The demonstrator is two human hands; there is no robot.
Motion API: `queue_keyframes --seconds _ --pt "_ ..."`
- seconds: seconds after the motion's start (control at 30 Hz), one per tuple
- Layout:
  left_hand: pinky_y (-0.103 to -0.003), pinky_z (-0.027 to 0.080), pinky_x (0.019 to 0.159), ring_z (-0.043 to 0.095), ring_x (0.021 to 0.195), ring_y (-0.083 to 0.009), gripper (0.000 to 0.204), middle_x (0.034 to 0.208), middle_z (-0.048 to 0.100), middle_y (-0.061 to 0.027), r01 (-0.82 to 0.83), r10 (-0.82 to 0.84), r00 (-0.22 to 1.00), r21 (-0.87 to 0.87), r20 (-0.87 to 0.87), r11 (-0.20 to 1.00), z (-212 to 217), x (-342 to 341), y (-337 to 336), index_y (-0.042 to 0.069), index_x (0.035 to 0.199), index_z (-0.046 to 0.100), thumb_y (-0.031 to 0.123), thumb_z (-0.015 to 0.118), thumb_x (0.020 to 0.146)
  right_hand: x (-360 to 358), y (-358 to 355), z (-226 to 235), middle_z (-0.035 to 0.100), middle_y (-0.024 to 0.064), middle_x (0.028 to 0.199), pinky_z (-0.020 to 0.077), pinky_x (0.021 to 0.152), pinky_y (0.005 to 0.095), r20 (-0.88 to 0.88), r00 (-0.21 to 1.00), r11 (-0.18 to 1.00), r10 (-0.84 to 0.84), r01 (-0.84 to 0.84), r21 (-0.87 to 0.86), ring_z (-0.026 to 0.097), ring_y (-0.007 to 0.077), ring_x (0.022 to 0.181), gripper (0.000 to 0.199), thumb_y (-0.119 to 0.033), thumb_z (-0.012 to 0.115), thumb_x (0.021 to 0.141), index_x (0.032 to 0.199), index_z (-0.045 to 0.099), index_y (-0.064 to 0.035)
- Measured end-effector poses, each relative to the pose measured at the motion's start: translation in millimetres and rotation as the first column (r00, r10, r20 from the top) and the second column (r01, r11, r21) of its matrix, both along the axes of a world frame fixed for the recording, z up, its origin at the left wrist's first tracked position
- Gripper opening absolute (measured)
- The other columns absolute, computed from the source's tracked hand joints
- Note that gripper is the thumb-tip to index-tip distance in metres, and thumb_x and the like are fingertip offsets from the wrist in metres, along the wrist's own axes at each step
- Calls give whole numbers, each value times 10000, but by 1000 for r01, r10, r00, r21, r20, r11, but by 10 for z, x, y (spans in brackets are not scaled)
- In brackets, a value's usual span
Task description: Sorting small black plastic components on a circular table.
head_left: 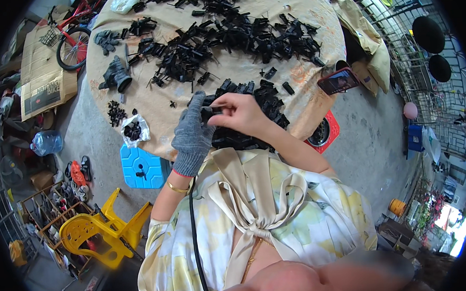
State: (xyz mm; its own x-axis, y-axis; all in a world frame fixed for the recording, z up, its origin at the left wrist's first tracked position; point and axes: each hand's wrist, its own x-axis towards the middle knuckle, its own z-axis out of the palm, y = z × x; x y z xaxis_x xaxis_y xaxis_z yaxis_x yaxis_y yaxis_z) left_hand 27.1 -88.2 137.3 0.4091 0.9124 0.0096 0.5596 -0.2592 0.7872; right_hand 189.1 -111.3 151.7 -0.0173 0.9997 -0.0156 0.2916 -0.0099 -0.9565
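My left hand (192,134), in a grey knitted glove, is closed around a small black plastic part (215,110) at the table's near edge. My bare right hand (244,114) pinches at the same part from the right, thumb and forefinger together. Fingers cover much of the part, so its exact kind is hidden. Just beyond and beneath both hands lies a heap of similar black parts (274,105). A larger, loose pile of black parts with thin prongs (201,48) spreads across the far half of the cloth-covered table (147,105).
Dark gloves (116,74) lie at the table's left, near tiny black pieces (116,113) and a white bag of black bits (133,130). A phone (338,81) stands at the right edge. Below are a blue stool (142,168), a red stool (333,131) and a yellow chair (92,229).
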Motion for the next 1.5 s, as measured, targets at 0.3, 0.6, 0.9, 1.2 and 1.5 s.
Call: queue_keyframes --seconds 0.3,0.6,0.9,1.2,1.5 --pt "-314 429 903 518 1045 -190 530 1145 540 -106 162 100 750 -329 654 930 234 -30 -34 -21 1208 440 77 674 743 228 -46 56 593 -21 714 405 546 165 -301 949 990 -89 51 -131 512 17 629 119 -68 653 762 842 629 16" --pt "-458 486 829 577 973 -293 508 1011 587 -176 674 356 483 -599 800 433 232 -64 -23 -35 1100 500 202 690 693 331 -90 179 583 -27 762 395 567 153 -605 789 968 104 -220 -121 485 13 640 138 -27 623 782 916 614 3" --pt "-287 512 690 627 732 -213 325 867 611 -122 526 178 712 -684 679 505 306 -58 -6 13 875 528 226 678 681 291 -35 202 594 -7 789 416 633 192 -306 872 924 382 -371 96 501 39 705 125 -48 619 788 899 604 7" --pt "-235 480 685 570 769 -105 192 862 580 -55 384 355 642 -686 679 618 221 -3 -72 34 876 483 68 641 773 157 -113 185 550 -21 713 389 572 180 -147 988 998 48 -51 -20 469 29 629 169 -110 580 832 961 577 -1" --pt "-246 458 802 550 906 -120 346 1042 571 -73 167 241 750 -529 616 832 198 -12 -123 -16 1112 518 8 624 783 49 -158 208 546 7 597 394 503 199 -146 988 994 40 -55 -99 490 47 551 125 -89 532 851 809 582 19"
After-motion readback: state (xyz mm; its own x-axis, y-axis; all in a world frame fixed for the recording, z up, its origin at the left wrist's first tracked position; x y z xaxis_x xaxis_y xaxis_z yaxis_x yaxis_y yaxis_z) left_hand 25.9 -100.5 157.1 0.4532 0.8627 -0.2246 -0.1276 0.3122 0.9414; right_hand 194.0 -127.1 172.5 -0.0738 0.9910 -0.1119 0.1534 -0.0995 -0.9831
